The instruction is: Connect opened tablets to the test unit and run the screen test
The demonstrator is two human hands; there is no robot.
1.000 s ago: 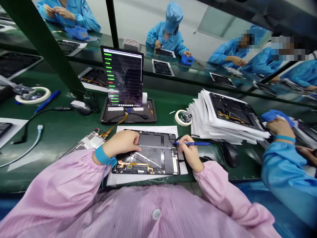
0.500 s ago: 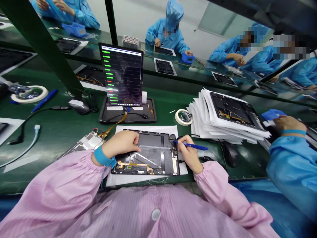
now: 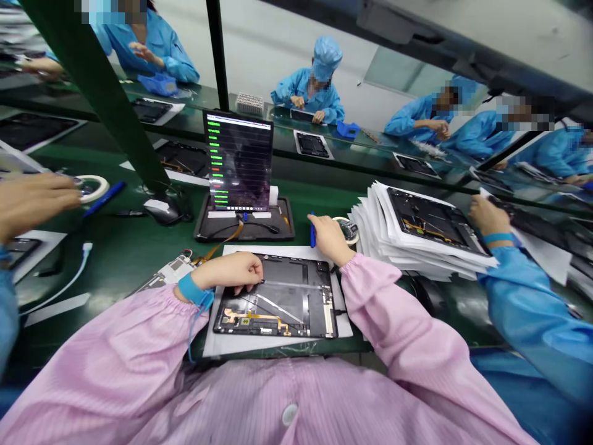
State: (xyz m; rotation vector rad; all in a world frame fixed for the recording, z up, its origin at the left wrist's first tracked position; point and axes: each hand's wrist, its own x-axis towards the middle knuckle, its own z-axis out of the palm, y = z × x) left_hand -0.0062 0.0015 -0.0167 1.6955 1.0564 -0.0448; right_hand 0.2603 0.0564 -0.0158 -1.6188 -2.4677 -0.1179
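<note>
An opened tablet housing (image 3: pixel 282 296), black with orange flex cables, lies on a white paper sheet (image 3: pixel 210 346). Over its upper left part rests my left hand (image 3: pixel 234 271), fingers curled closed by the end of a thin translucent strip (image 3: pixel 294 285). Whatever those fingers pinch is hidden. My right hand (image 3: pixel 331 240) is beyond the housing's upper right corner, closed on a blue pen-like tool (image 3: pixel 313 237) that points down toward the table. A blue wrist strap (image 3: pixel 192 290) circles my left wrist.
A lit tablet screen (image 3: pixel 239 164) stands on a black holder (image 3: pixel 199 232). Paper sheets are stacked (image 3: pixel 370 238) at right with another housing (image 3: pixel 435 213) on top. A tape roll (image 3: pixel 348 230) sits beside it. Co-workers' hands (image 3: pixel 491 216) reach in from both sides.
My right hand has moved up and away from the housing with the blue tool, now turned upright. My left hand stays over the housing. A co-worker's hand has appeared at left.
</note>
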